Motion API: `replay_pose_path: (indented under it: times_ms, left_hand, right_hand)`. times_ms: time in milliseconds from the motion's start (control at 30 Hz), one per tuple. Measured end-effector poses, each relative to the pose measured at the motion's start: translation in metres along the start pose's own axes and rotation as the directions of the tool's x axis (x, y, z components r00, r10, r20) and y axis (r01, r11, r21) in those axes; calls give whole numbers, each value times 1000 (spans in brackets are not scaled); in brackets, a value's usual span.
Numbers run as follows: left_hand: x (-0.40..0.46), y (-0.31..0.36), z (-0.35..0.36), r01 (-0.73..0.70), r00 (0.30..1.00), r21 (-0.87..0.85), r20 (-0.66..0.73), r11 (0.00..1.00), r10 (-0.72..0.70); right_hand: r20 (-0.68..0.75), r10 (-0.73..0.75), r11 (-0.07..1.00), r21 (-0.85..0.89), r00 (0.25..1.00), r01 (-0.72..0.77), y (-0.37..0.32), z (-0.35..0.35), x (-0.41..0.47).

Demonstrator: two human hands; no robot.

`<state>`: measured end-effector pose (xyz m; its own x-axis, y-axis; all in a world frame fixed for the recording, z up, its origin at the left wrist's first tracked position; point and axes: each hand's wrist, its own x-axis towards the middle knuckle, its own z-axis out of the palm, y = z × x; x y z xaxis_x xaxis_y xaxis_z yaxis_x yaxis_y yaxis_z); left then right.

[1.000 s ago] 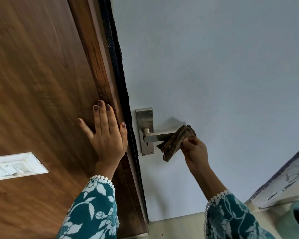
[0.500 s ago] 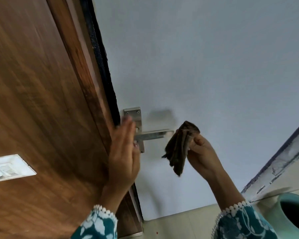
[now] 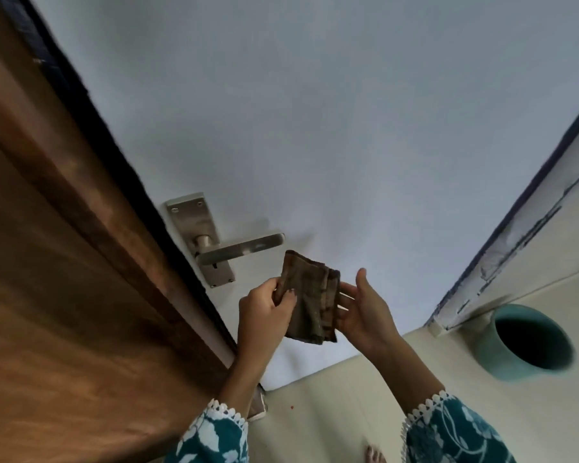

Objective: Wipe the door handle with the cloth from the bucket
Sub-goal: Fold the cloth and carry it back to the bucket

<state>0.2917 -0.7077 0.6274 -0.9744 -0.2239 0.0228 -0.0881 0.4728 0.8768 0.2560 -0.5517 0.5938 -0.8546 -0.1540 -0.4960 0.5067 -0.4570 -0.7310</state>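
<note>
A silver lever door handle on its metal backplate is mounted on the pale blue-white door. Just below and right of the lever's tip, a folded brown cloth hangs between my two hands, clear of the handle. My left hand pinches the cloth's left edge with thumb and fingers. My right hand holds the cloth's right edge, palm turned toward it with the thumb raised. A teal bucket stands on the floor at the right, its opening dark.
A brown wooden panel with a dark edge strip fills the left side. Cream floor tiles lie below, with my bare toes at the bottom edge. A worn white frame runs diagonally behind the bucket.
My left hand left the wooden panel and came over to grasp the cloth. The right hand drew the cloth off the handle and lowered it. The view shifted right and down.
</note>
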Motion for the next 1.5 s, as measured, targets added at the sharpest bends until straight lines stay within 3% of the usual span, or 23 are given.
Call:
replay_pose_path:
  times_ms: [67,167,300,500,767,1167,1367,1500]
  left_hand:
    - [2,6,21,-55,998,68,17,996,54]
    - [5,15,61,-11,989,2,145,1000,11]
    - [4,37,130,123,951,-107,295,987,-87]
    - [2,91,287,314,831,-153,521,937,-193]
    - [-19,160,473,453,648,-126,727,883,-229]
    - [39,146,646,508,503,77,782,858,-368]
    - [58,114,745,554,419,202,771,807,-480]
    - [77,56,827,587,419,231,734,776,-535]
  right_hand:
    - [30,-39,990,-136,999,43,-3,-17,-4]
    - [0,-109,949,-298,994,104,-11,-47,-10]
    - [-156,-199,946,-287,967,149,-39,-112,-15]
    - [-388,-216,964,-233,896,131,-93,-282,-32]
    - [-702,-130,991,-122,700,62,-145,-502,-61]
    - [-841,174,984,138,512,-108,-162,-659,23]
    - [-825,311,946,222,472,-235,-145,-735,99]
    - [-810,331,932,201,483,-302,-100,-803,184]
